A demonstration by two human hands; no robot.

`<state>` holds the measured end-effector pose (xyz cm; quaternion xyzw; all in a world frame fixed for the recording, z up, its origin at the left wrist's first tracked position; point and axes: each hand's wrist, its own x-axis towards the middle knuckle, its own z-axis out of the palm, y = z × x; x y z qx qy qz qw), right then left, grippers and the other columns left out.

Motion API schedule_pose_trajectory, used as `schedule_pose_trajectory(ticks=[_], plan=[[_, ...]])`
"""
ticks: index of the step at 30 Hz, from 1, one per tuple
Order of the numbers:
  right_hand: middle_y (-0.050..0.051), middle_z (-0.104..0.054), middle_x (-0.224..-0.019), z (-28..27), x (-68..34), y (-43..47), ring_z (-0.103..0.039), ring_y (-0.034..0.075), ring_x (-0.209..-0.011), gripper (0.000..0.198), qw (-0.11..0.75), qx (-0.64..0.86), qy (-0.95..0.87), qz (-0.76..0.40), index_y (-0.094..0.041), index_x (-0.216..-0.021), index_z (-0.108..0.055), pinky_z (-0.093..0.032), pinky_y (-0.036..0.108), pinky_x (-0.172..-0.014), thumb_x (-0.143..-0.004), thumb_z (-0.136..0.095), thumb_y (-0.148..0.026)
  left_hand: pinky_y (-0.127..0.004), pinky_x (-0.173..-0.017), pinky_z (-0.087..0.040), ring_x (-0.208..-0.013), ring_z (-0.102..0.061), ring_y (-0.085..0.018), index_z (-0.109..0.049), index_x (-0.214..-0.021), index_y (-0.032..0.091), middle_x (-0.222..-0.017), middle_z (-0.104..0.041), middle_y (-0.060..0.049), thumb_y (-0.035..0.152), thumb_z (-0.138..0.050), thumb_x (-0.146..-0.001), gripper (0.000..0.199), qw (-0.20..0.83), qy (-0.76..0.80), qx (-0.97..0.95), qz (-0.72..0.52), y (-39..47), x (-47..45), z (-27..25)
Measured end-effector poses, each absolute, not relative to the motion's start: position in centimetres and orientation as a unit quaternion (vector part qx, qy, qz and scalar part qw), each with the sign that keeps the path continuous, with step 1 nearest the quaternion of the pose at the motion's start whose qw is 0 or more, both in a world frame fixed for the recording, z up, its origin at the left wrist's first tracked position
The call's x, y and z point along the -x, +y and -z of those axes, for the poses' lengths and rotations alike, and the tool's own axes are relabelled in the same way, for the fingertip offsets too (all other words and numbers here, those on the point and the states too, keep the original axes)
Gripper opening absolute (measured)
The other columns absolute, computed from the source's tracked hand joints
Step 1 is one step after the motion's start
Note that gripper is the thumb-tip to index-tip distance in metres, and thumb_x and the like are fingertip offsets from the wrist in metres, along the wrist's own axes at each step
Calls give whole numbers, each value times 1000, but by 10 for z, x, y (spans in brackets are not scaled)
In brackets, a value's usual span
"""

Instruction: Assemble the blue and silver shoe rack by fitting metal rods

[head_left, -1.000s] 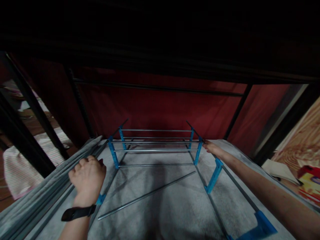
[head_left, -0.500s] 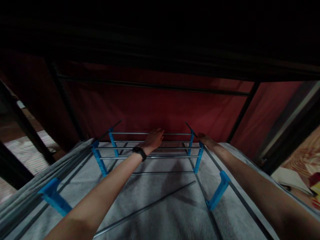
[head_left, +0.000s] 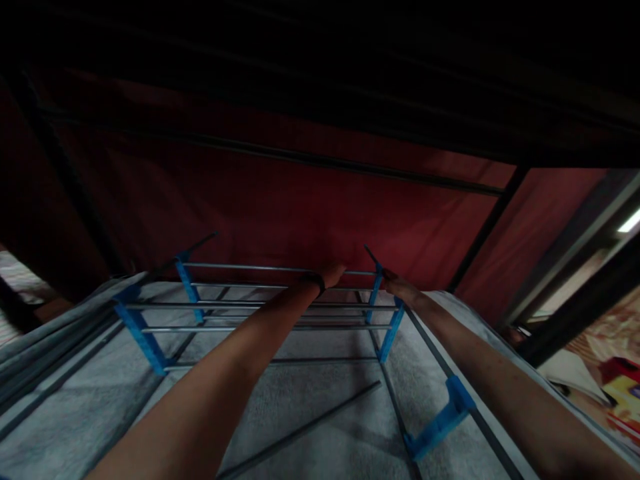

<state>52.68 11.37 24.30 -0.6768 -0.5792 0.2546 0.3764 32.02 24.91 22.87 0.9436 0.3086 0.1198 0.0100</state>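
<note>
A grey, fleecy cloth [head_left: 285, 397] covers the surface, bunched into folds [head_left: 55, 340] along the left edge. Behind it hangs a red curtain [head_left: 270, 220], crossed by a dark horizontal bar [head_left: 280, 152], and the space overhead is nearly black. To the right, beyond a slanting dark post [head_left: 585, 313], lie a pale flat object [head_left: 570, 373] and a red-and-yellow package [head_left: 625, 393]. The rack [head_left: 143, 337], metal rods joined by blue brackets, stands on the cloth toward the curtain; a loose rod [head_left: 310, 427] lies slantwise in front of it, near a blue bracket [head_left: 440, 420] on the right-hand rails. The person's left hand [head_left: 333, 273], a black band [head_left: 317, 283] at its wrist, is at the rear top rod [head_left: 240, 267]; whether its fingers close around it cannot be told. The right hand [head_left: 397, 285] is beside the rack's far right bracket [head_left: 375, 293], its grip too dark to make out. A second ago the left hand was loosely curled at the near left, well apart from the rack, and the right was by the nearer bracket; the loose rod remains on the cloth.
</note>
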Motion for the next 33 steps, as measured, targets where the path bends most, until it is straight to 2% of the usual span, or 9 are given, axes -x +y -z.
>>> schedule_pose_trajectory(ticks=[3, 8, 21, 28, 33], plan=[[3, -71, -86, -243, -525, 114, -63, 21, -84, 55, 397, 681, -556, -263, -18, -119, -67, -53, 29, -78, -64, -63, -25, -29, -85, -49, -96, -67, -19, -69, -99, 15, -103, -73, -10, 11, -46, -93, 24, 38, 311, -943, -118, 254, -326, -221], [2, -71, -83, -244, -521, 114, -63, 20, -79, 55, 421, 672, -554, -254, -19, -118, -68, -54, 30, -76, -64, -61, -25, -28, -82, -47, -89, -66, -18, -68, -96, 17, -96, -73, -8, 12, -45, -94, 24, 68, 311, -938, -134, 253, -327, -220], [5, -75, -100, -241, -523, 116, -67, 26, -97, 53, 426, 668, -555, -253, -21, -118, -69, -55, 38, -91, -65, -66, -25, -30, -83, -45, -88, -65, -19, -69, -93, 16, -93, -72, -9, 12, -45, -92, 25, 98, 315, -932, -148, 257, -331, -215], [6, -74, -113, -226, -529, 127, -64, 26, -114, 58, 416, 682, -557, -226, -20, -124, -67, -44, 43, -109, -67, -58, -22, -29, -82, -45, -89, -64, -19, -69, -87, 16, -92, -71, -8, 13, -46, -91, 24, 99, 321, -929, -153, 258, -332, -215], [6, -74, -111, -222, -537, 136, -65, 25, -112, 54, 389, 701, -564, -199, -20, -120, -68, -48, 40, -104, -67, -59, -21, -28, -79, -44, -84, -64, -17, -69, -84, 16, -87, -71, -7, 13, -46, -92, 24, 96, 322, -930, -151, 256, -332, -216]])
